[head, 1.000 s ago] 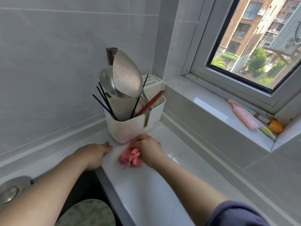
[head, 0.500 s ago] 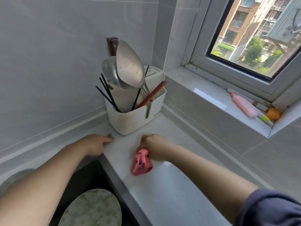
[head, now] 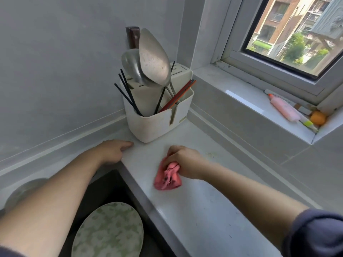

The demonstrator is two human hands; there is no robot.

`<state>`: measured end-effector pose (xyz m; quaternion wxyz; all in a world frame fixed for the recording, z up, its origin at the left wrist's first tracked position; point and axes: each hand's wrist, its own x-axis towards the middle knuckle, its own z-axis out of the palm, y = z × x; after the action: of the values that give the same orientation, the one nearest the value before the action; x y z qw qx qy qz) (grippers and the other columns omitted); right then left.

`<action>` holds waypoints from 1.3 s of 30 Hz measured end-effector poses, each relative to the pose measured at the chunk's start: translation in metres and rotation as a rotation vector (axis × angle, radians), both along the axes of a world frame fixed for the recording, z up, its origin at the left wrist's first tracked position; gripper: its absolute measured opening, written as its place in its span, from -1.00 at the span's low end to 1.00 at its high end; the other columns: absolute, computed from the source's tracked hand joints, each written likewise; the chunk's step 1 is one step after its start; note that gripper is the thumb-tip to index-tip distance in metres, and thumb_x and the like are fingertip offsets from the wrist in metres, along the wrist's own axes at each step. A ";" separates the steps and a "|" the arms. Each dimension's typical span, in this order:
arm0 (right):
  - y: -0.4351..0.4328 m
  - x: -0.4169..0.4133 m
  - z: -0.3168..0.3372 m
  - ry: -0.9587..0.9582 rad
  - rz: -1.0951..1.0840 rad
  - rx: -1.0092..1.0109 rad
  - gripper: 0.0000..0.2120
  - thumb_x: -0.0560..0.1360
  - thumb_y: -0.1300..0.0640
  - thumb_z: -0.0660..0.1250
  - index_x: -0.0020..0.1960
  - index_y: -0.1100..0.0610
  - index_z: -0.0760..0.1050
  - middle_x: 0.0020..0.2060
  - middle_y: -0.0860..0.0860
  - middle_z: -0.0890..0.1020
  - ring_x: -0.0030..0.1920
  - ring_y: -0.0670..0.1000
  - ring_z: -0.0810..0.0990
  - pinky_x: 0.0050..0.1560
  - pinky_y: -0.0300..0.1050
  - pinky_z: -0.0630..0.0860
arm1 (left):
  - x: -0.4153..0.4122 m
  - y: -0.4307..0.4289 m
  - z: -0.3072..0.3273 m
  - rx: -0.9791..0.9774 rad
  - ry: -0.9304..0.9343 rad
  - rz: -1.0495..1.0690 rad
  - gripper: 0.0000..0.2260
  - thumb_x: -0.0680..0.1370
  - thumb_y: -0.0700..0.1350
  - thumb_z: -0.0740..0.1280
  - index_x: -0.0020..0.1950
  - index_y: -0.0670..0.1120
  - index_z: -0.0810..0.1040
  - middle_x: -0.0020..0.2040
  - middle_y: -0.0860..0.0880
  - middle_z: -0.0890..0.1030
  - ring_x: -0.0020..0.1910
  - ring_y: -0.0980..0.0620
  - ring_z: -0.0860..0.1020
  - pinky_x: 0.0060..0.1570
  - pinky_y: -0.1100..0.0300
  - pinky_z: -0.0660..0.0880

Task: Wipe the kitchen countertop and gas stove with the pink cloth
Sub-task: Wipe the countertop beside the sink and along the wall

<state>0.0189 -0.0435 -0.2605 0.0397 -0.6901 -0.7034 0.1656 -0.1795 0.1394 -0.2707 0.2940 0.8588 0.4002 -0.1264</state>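
My right hand (head: 182, 161) grips a bunched pink cloth (head: 168, 178) and holds it down on the pale grey countertop (head: 194, 210), a little in front of the utensil holder. My left hand (head: 113, 151) rests flat on the counter at the sink's far corner, fingers straight and pointing toward the holder. A few small crumbs (head: 211, 154) lie on the counter just right of my right hand. The gas stove is out of view.
A cream utensil holder (head: 157, 123) with ladles, chopsticks and a knife stands in the wall corner. A dark sink (head: 104, 184) with a green-patterned plate (head: 109, 232) lies at the lower left. The window ledge (head: 241, 93) holds a pink tube (head: 284, 108) and an orange ball (head: 318, 117).
My right hand has pulled the pink cloth back from the base of the utensil holder toward me along the counter. The left hand has stayed at the sink corner.
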 end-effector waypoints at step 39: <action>0.050 -0.043 0.012 -0.024 0.118 -0.212 -0.76 0.49 0.27 0.29 0.12 0.14 0.60 0.04 0.10 0.62 0.09 0.12 0.56 0.17 -0.05 0.46 | -0.030 -0.012 -0.013 0.216 -0.221 0.362 -0.55 0.51 -0.34 0.18 0.39 -0.10 0.45 0.41 -0.11 0.43 0.37 -0.10 0.39 0.38 0.07 0.30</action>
<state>-0.0245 0.0070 -0.2486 -0.0518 -0.6496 -0.7219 0.2328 -0.2097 0.1279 -0.2835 0.2602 0.8081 0.5242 0.0669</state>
